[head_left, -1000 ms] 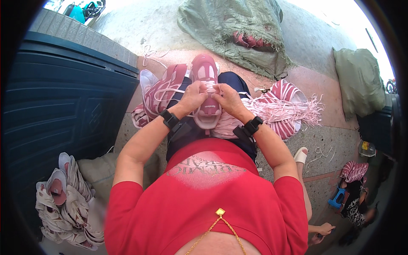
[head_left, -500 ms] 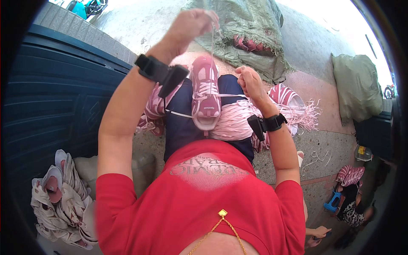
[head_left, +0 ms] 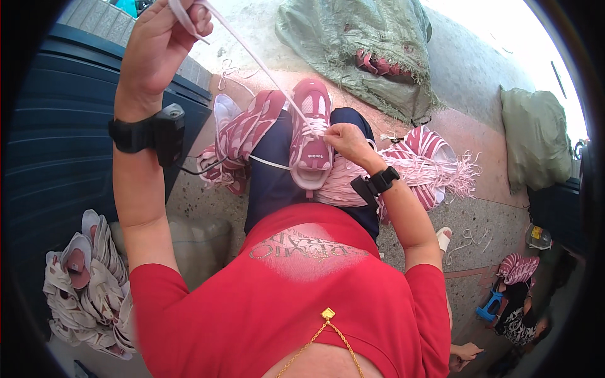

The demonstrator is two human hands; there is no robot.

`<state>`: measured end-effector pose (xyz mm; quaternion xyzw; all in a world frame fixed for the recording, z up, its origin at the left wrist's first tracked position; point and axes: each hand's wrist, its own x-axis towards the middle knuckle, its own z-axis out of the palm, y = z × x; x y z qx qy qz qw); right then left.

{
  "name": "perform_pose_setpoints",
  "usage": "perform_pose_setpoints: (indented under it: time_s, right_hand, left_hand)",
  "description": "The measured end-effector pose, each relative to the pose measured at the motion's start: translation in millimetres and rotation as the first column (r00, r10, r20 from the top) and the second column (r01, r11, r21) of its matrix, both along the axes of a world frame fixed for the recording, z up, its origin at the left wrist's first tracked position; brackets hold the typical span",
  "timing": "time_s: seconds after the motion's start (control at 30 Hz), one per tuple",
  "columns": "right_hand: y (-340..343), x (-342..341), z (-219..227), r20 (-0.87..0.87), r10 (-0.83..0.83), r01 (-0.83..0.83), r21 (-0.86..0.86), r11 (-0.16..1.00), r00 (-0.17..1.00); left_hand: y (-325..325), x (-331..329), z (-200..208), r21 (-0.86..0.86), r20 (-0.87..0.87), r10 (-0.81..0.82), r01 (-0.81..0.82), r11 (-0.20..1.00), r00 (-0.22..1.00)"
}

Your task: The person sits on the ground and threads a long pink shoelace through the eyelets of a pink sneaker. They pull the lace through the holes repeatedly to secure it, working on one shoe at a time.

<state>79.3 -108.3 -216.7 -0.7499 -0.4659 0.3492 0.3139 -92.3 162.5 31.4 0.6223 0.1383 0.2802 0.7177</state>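
Observation:
A pink and white sneaker (head_left: 311, 135) rests between my thighs, its toe pointing away from me and its tongue toward me. At the upper left, my raised left hand (head_left: 161, 47) is closed on a pale pink shoelace (head_left: 252, 55), which runs taut down to the shoe's eyelets. A loose lace end hangs from those fingers. My right hand (head_left: 350, 143) pinches at the lacing on the shoe's right edge, its fingertips closed on the lace there. Beside it, a thick bundle of pale pink laces (head_left: 343, 179) lies over my right thigh.
More pink-striped shoe uppers (head_left: 255, 126) lie by my left leg, others (head_left: 432, 151) by my right. A torn green sack (head_left: 372, 57) stands ahead, another sack (head_left: 534, 135) at right. White shoe uppers (head_left: 88, 283) are heaped at lower left. Another person's hand (head_left: 465, 353) shows at lower right.
My left hand has swung left and toward me, drawing the lace out at a slant. My right hand has come down and left from above the thigh onto the shoe's lacing.

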Motion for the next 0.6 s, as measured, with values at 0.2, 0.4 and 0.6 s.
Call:
perform_pose_setpoints:
  time_s: [0.2, 0.4, 0.6]
  right_hand:
    - [14, -8, 3, 0.295, 0.119, -0.15, 0.085, 0.985, 0.948]
    - [18, -12, 2, 0.33, 0.195, -0.214, 0.023, 0.977, 0.924]
    - [16, -24, -4, 0.23, 0.062, -0.073, 0.041, 0.996, 0.971]
  left_hand:
    - [-56, -36, 31, 0.084, 0.137, -0.199, 0.189, 0.978, 0.97]
    - [-61, -43, 11, 0.289, 0.171, -0.456, 0.398, 0.871, 0.873]
    - [-48, -63, -62, -0.01, -0.115, -0.519, 0.521, 0.853, 0.847]
